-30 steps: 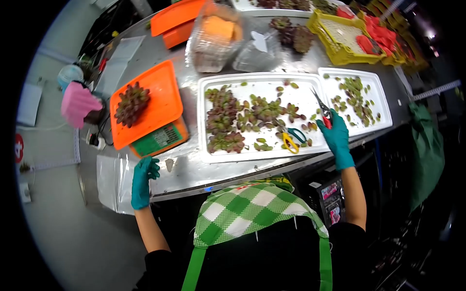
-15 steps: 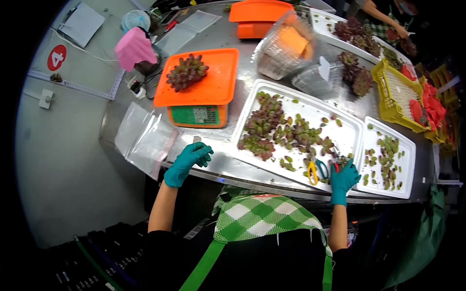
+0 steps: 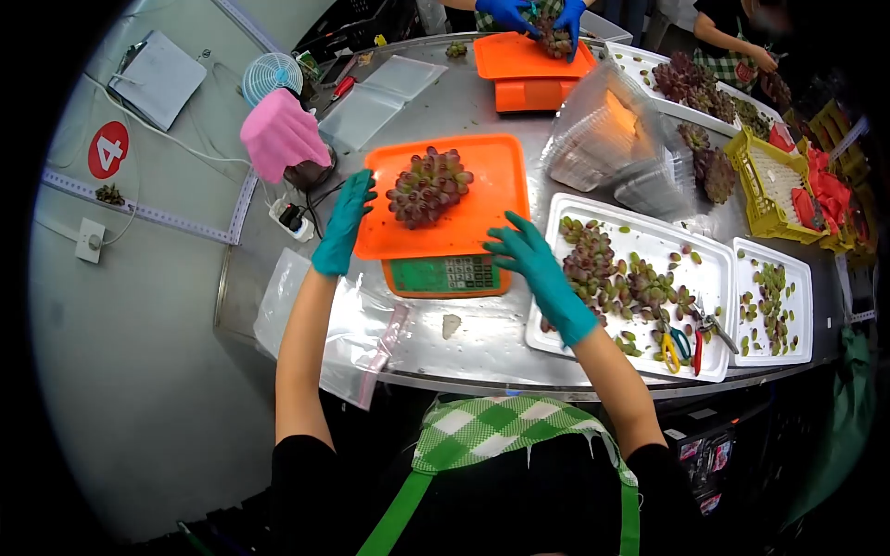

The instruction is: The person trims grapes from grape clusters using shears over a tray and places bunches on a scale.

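A purple-green succulent [image 3: 429, 188] lies on the orange tray [image 3: 505, 199] of a scale [image 3: 445, 275] with a green display panel. My left hand [image 3: 347, 222], in a teal glove, is at the tray's left edge with fingers stretched out; whether it touches the edge I cannot tell. Off the tray's front right corner is my right hand [image 3: 538, 269], also gloved, fingers spread and holding nothing. Its wrist passes over the left end of a white tray [image 3: 709, 264] of succulents and loose leaves. Yellow-handled scissors [image 3: 669, 352], a teal handle [image 3: 681, 344] and red-handled pruners [image 3: 699, 350] rest in that tray's front right corner.
Clear plastic bags [image 3: 320, 320] hang over the table's front edge. Stacked clear plastic boxes [image 3: 603, 139] stand behind the white tray. A smaller tray of leaves [image 3: 802, 278] is at right. Across the table, a co-worker's blue-gloved hands [image 3: 508, 13] hold a succulent over another orange scale [image 3: 533, 65].
My right hand has left the pruners and come left to the scale. My left hand has moved up to the scale tray's left edge. Blue-gloved hands have appeared at the far scale.
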Action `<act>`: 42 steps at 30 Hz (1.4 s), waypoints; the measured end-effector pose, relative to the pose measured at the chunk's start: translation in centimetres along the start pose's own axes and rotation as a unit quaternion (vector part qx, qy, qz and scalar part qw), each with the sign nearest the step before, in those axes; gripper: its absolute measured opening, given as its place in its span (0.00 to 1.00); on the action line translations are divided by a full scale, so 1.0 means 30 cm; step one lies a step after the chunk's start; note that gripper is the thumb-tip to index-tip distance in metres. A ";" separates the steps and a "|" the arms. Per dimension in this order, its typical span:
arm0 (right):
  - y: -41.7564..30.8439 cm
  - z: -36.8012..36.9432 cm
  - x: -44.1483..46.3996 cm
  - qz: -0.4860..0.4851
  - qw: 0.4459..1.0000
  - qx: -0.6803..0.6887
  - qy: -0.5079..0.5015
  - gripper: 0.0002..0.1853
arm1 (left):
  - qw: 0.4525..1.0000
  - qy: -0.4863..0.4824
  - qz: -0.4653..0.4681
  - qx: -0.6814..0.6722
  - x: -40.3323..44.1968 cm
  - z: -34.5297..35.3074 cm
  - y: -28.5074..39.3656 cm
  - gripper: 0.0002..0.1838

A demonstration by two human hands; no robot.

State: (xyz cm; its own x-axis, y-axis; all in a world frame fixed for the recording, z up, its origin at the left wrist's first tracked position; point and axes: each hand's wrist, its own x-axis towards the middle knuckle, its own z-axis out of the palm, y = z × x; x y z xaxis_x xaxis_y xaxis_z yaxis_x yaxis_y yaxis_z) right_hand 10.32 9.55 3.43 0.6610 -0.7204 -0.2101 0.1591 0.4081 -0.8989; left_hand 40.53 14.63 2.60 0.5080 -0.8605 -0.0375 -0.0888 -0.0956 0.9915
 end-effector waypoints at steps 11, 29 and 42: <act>0.068 0.196 0.344 0.092 0.978 0.186 0.006 0.38 | 0.967 -0.209 -0.127 -0.069 0.149 0.135 0.051 0.33; 0.008 0.082 0.073 -0.123 0.929 0.342 -0.072 0.41 | 0.948 -0.091 0.010 -0.305 -0.265 0.410 0.075 0.36; -0.075 -0.092 -0.226 -0.218 0.951 0.218 -0.013 0.36 | 0.894 -0.358 -0.007 -0.270 -0.423 0.637 -0.003 0.51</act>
State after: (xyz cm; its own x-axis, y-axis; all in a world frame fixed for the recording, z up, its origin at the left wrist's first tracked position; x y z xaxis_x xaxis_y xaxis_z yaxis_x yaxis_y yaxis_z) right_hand 3.46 11.97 5.81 0.4785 -0.8632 0.1610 0.7083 0.2710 -0.6519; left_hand 17.71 15.99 0.59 -0.1905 -0.9790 0.0722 0.4384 -0.0191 0.8986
